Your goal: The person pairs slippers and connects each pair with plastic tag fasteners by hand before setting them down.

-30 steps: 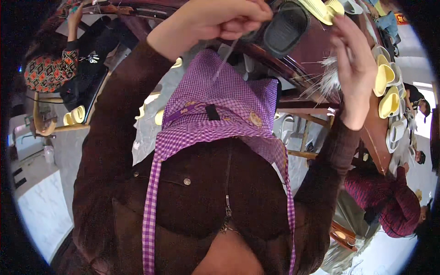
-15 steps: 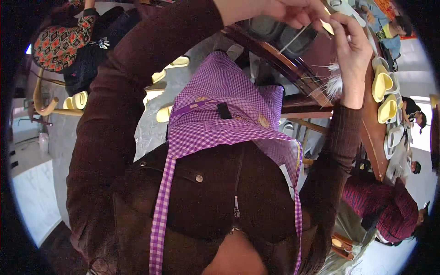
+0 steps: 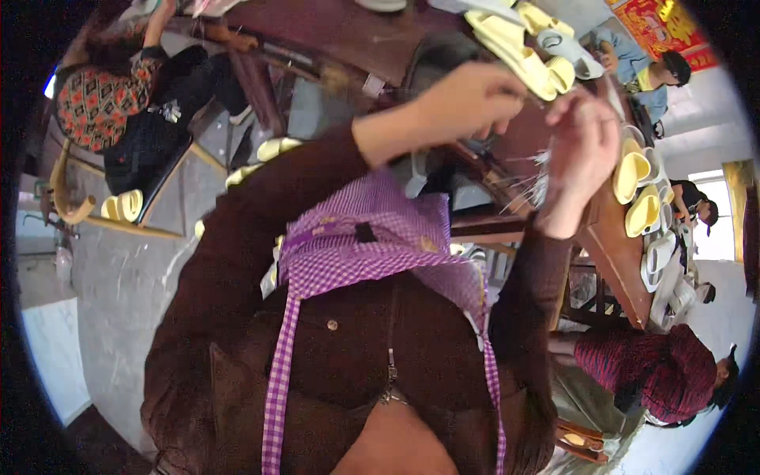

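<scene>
My left hand [image 3: 467,101] is over the wooden table, its fingers curled in toward the thumb. What they hold, if anything, is too small or hidden to make out. To its right, my right hand [image 3: 584,150] is raised with bent fingers, smeared by motion, so its grip is unclear. A small gap separates the two hands. Beside my right wrist, a bundle of thin white threads [image 3: 538,178] spreads over the table edge. Pale yellow slippers [image 3: 514,51] lie just beyond my hands, and a dark rounded thing [image 3: 451,59] sits behind my left hand.
More yellow slippers [image 3: 633,178] and grey slippers [image 3: 659,257] line the right side of the table [image 3: 617,253]. A person in a patterned top [image 3: 103,103] sits at the left by a wooden chair [image 3: 75,206]. Another in a red-striped top [image 3: 673,372] is at the right.
The view has shifted, showing more table and slippers at the far side. Both hands sit lower in the picture. A thin pale stick seen below my left hand earlier no longer shows.
</scene>
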{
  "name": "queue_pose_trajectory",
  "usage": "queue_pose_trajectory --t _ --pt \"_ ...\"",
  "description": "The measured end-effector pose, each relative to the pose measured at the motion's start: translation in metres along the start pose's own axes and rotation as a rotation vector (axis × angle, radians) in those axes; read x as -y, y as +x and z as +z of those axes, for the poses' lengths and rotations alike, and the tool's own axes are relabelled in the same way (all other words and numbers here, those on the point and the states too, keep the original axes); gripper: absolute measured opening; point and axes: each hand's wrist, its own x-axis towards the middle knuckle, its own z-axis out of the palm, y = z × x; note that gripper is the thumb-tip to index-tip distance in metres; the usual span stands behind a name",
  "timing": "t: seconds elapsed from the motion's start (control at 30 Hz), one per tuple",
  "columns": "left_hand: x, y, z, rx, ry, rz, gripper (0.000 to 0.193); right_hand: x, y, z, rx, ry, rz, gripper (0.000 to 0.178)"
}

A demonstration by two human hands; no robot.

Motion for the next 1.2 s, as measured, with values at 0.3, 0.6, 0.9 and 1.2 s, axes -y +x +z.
queue_pose_trajectory --t 0.3,0.6,0.9,1.2 --pt "0.049 -0.025 0.011 -0.093 0.586 0.381 0.011 -0.05 -0.05 -0.043 -0.075 0.15 0.484 0.004" --pt "0.07 -0.039 0.01 0.096 0.89 0.348 0.012 -0.084 -0.06 -0.048 -0.004 0.217 1.269 0.007" --pt "0.095 0.021 -0.003 0.03 0.857 0.25 0.01 -0.114 0.007 -0.063 0.062 0.075 1.357 0.01" --pt "0.134 0.088 -0.016 -0.059 1.023 0.138 0.018 -0.128 0.046 -0.067 0.176 -0.316 0.985 0.022"
